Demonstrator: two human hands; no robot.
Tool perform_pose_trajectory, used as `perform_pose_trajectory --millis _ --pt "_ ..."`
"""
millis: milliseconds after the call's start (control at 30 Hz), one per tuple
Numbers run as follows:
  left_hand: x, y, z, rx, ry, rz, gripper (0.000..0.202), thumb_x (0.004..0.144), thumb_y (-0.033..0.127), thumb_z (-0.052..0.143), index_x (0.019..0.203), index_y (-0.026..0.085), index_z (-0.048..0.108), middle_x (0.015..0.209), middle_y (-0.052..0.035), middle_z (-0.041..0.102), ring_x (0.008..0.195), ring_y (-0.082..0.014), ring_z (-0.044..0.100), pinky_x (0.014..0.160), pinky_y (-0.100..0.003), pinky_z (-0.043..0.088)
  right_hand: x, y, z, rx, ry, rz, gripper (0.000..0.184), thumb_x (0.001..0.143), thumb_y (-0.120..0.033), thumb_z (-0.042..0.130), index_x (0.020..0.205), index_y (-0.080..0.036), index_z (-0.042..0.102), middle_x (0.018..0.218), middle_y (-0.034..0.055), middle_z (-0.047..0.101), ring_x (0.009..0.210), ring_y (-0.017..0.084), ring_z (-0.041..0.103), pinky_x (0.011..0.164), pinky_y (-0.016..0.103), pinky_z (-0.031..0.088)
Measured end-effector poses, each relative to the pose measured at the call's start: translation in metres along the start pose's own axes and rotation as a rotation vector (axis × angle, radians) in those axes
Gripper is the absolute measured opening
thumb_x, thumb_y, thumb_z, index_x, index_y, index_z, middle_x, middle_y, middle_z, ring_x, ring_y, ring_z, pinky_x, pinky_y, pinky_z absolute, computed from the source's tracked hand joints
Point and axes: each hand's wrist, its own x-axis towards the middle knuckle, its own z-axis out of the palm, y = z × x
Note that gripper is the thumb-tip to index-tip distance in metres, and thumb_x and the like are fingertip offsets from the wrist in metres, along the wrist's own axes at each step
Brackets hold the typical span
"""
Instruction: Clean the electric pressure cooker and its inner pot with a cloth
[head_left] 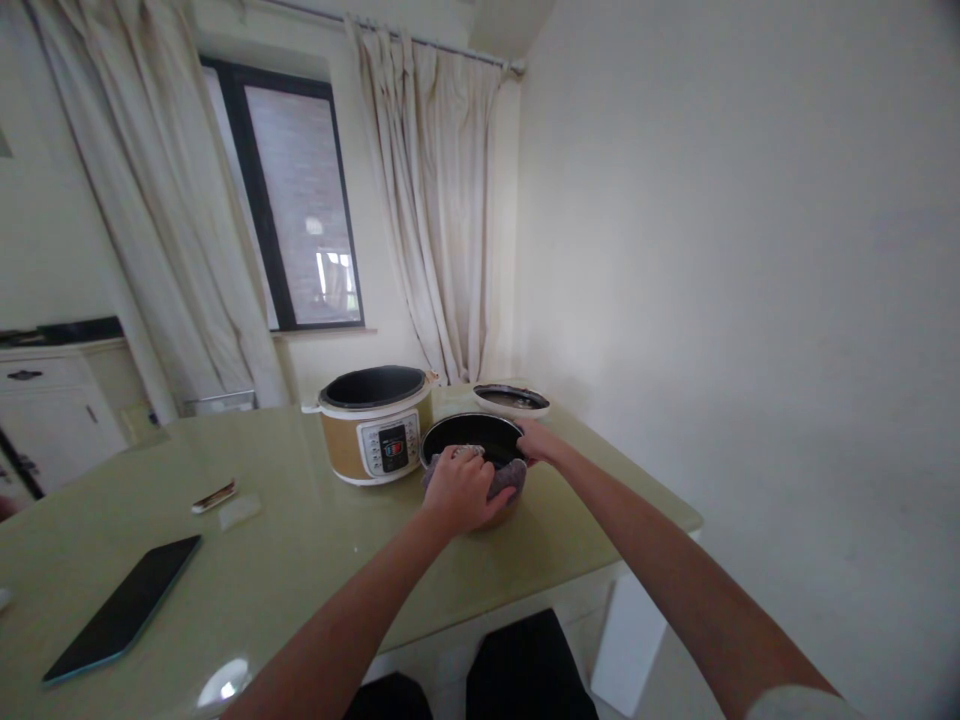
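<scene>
A dark inner pot [480, 430] stands near the right side of the table, its mouth facing up. My left hand [465, 488] is closed on a greyish-purple cloth [508, 478] pressed over the pot's near rim and side. On the right, my right hand [536, 442] grips the pot's rim, with its fingertips partly hidden. Just left of the pot sits a gold-and-white electric pressure cooker [341, 443], lidless, with a button panel on its front. Behind the pot lies a round white lid [514, 408], dark underside up.
A tablet [124, 608] lies on the pale green glossy table [300, 580] at the left. Beyond it are a small white-and-brown object [214, 497] and a translucent flat piece [240, 512]. A plain wall [750, 300] rises beyond the table's right edge.
</scene>
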Motion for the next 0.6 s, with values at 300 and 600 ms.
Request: perform_pose_trajectory --millis 300,600 --pt "-0.032 -0.091 -0.006 -0.036 0.103 0.338 0.038 0.093 0.059 0.065 0.082 0.023 0.068 0.086 -0.0058 0.073 0.093 -0.0257 0.068 0.103 -0.047 0.044 0.003 -0.007 -0.012 -0.079 -0.149 -0.137 0.062 0.07 -0.004 0.061 0.129 -0.019 0.071 0.111 0.0054 0.079 0.081 0.02 0.074 0.062 0.021 0.06" --pt "-0.027 -0.044 0.007 0.073 0.216 0.172 0.042 0.095 0.06 0.064 0.08 0.022 0.069 0.082 -0.0072 0.074 0.09 -0.0277 0.067 0.097 -0.052 0.043 0.001 -0.017 0.003 -0.373 0.008 -0.021 0.053 0.091 -0.021 0.061 0.143 -0.014 0.058 0.12 0.0245 0.073 0.078 0.03 0.077 0.067 0.042 0.063"
